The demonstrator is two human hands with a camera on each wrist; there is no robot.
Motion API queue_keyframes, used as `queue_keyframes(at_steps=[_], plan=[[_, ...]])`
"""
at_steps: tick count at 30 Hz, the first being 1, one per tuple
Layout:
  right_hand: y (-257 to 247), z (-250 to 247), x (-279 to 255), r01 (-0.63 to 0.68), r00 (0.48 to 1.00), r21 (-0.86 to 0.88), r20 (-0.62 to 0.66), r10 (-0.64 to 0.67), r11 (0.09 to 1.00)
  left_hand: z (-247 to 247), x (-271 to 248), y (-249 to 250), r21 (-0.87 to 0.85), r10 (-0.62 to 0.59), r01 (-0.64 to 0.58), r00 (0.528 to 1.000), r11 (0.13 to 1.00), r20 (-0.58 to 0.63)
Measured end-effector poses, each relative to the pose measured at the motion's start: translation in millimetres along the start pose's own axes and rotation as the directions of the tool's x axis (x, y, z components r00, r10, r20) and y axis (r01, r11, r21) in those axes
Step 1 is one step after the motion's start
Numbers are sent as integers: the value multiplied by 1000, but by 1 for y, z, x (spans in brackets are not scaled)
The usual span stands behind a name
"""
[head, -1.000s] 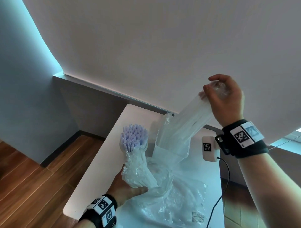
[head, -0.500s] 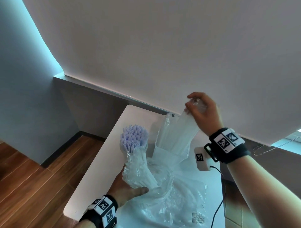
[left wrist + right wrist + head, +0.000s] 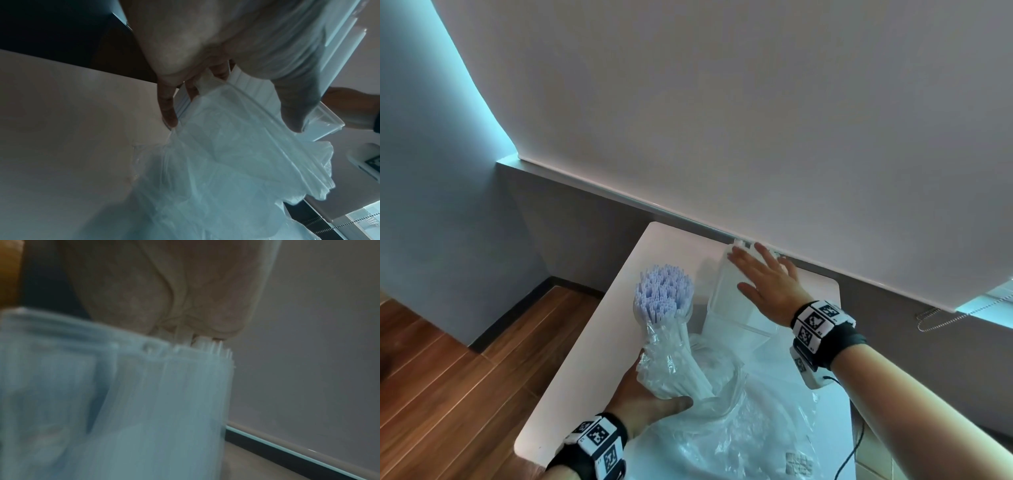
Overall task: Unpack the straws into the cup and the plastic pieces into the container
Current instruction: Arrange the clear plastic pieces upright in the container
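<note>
The right hand lies flat, fingers straight, on the plastic pieces in the container — press evenly. The left hand grips the straws — keep them upright in the cup.

Up close we see our right hand from below, its palm filling the top of the picture. Under it stands a see-through container, pale blue and blurry. Thin clear plastic pieces poke up above its rim, and our palm touches their tips. We cannot see our fingers here. Behind is a grey wall, with a dark strip along its bottom on the right.
</note>
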State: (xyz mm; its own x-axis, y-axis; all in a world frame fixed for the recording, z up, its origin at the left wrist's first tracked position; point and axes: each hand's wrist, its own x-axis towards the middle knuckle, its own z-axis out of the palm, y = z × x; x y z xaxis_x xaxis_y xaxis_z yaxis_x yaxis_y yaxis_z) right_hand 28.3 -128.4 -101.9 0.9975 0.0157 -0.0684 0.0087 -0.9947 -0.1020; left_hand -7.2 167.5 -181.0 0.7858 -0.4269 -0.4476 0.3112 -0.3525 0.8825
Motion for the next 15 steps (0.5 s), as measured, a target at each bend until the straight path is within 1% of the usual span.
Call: queue_keyframes(at_steps=[2, 5, 8, 9, 10, 11, 12, 14, 15], plan=[[1, 5, -3, -11, 999, -42, 41, 13, 999, 0, -1, 2, 1, 6, -6, 1000, 1000, -2], [1, 3, -5, -37, 999, -36, 3, 37, 999, 1, -3, 6, 5, 9, -9, 1000, 1000, -2], [0, 5, -8, -46, 998, -59, 27, 48, 997, 1, -4, 7, 9, -4, 4, 1000, 1000, 4], [-1, 3, -10, -48, 999, -54, 10, 48, 997, 1, -4, 7, 14, -9, 9, 1000, 1000, 3], [-3, -2, -11, -51, 998, -24, -34, 51, 998, 0, -3, 6, 21, -19, 19, 1000, 1000, 7], [-8, -9, -14, -49, 992, 28, -112, 52, 998, 0, -2, 5, 23, -23, 22, 1000, 999, 14], [-15, -17, -17, -22, 974, 85, -222, 40, 996, 0, -1, 5, 28, -23, 22, 999, 999, 22], [-34, -30, -26, 112, 901, 157, -433, -34, 981, 0, 0, 5, 33, -26, 25, 999, 999, 25], [-47, -33, -33, 200, 874, 195, -479, -85, 960, -1, 0, 5, 30, -33, 32, 999, 999, 29]])
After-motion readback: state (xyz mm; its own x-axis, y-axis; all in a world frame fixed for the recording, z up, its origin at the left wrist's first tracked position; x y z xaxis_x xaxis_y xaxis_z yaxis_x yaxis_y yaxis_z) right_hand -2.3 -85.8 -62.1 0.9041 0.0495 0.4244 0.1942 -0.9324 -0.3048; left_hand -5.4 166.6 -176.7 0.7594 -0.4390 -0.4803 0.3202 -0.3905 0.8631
